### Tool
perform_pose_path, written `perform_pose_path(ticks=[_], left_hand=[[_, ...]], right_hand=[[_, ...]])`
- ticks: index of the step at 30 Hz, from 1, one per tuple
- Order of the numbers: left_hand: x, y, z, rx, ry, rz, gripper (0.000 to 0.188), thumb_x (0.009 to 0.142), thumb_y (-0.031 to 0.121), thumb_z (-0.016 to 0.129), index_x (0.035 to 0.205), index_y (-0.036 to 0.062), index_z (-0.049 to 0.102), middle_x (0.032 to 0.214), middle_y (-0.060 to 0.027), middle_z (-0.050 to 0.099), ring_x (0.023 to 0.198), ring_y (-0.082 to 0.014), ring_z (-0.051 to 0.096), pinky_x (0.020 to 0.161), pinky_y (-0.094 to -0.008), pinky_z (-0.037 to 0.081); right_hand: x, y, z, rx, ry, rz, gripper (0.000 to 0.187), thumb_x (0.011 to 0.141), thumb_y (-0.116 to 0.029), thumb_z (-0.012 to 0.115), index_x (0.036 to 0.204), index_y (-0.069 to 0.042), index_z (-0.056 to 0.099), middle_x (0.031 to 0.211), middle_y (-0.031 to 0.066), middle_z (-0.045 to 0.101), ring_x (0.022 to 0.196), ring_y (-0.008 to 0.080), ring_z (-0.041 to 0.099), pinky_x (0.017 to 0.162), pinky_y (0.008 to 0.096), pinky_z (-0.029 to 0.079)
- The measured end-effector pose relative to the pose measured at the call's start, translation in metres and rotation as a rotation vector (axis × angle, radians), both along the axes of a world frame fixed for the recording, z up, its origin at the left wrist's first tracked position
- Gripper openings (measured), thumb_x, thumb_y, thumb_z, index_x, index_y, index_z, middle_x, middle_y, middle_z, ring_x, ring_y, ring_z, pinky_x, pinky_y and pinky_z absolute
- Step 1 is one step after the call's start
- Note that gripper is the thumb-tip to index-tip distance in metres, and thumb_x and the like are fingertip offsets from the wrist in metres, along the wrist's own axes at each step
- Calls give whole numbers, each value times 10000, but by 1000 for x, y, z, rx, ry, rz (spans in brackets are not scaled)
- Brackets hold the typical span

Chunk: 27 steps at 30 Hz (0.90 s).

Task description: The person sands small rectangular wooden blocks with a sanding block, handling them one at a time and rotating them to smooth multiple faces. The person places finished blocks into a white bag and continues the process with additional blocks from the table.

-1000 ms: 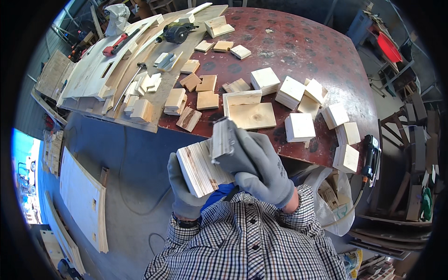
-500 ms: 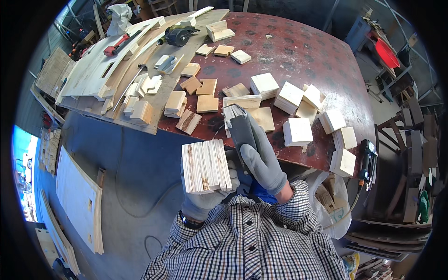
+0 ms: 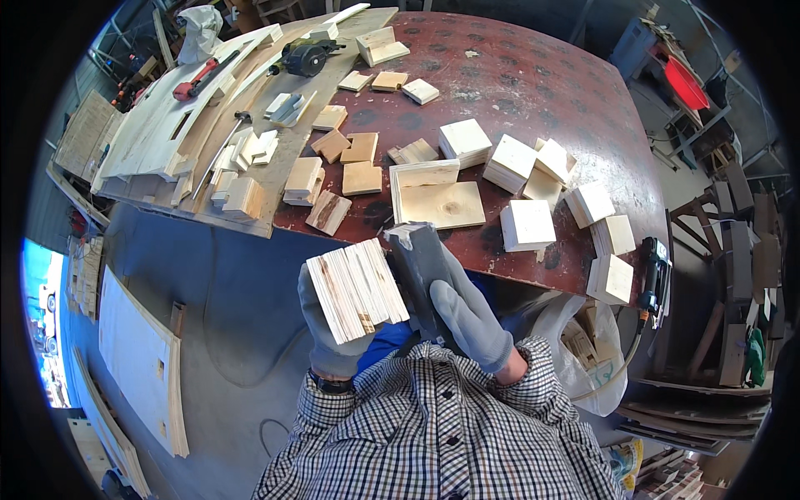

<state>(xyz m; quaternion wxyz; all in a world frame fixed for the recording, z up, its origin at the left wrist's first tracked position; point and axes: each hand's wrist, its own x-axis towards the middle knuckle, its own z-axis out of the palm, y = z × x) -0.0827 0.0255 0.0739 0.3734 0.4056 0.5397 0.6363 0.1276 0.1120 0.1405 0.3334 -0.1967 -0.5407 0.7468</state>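
Observation:
My gloved left hand [image 3: 332, 342] is closed around a plywood block [image 3: 357, 290], holding it in front of my chest with its layered edges upward. In my gloved right hand [image 3: 473, 321] is a long sanding block [image 3: 419, 271] wrapped in dark grey abrasive sheet. Its side lies close to the plywood block's right edge; whether they touch I cannot tell. An L-shaped pair of joined boards [image 3: 442, 206] lies on the dark red table [image 3: 533, 75] just beyond my hands.
Several wooden cubes [image 3: 528, 225] and small flat pieces [image 3: 362, 177] are scattered over the table. A nail gun [image 3: 656, 275] with a hose hangs at its right edge. At the left, plywood sheets bear a hammer [image 3: 242, 117], a black power tool [image 3: 308, 57] and a red tool [image 3: 196, 83].
The sanding block has come lower and nearer to me, uncovering the L-shaped boards. The plywood block has shifted slightly left and up and turned a little in my left hand.

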Motion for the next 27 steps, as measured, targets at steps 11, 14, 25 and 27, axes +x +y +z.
perform_pose_path(ticks=[11, 14, 25, 27], left_hand=[[-24, -17, -9, 222, 894, 424, 949, 970, 399, 805, 1642, -29, 290, 1530, -227, 544, 1346, -350, 608, 1202, -502, 426], [-23, -12, -11, 278, 558, 387, 903, 1000, 338, 778, 1661, 5, 260, 1497, -244, 572, 1302, -365, 637, 1147, -504, 480], [-3, -7, 10, 189, 183, 376, 860, 1031, 371, 739, 1626, -45, 278, 1409, -207, 614, 1192, -308, 673, 1028, -424, 552], [-14, -7, 4, 235, 607, 437, 892, 1005, 401, 766, 1618, -40, 292, 1437, -200, 608, 1206, -310, 672, 1044, -418, 543]], right_hand=[[23, 1, 6, -172, -65, 174, 744, 1160, -439, 473, 1698, 17, 235, 1610, 164, 447, 1485, 231, 425, 1249, 364, 316], [20, 11, 9, -184, -35, 111, 740, 1157, -509, 442, 1674, 4, 311, 1486, 148, 546, 1359, 198, 514, 1173, 349, 397], [31, 8, 0, 0, -95, 192, 769, 1149, -466, 491, 1696, 19, 253, 1643, 146, 445, 1502, 216, 431, 1256, 373, 315], [36, 13, -10, -126, -92, 202, 764, 1143, -481, 501, 1705, -19, 267, 1651, 174, 424, 1527, 254, 400, 1273, 395, 296]])
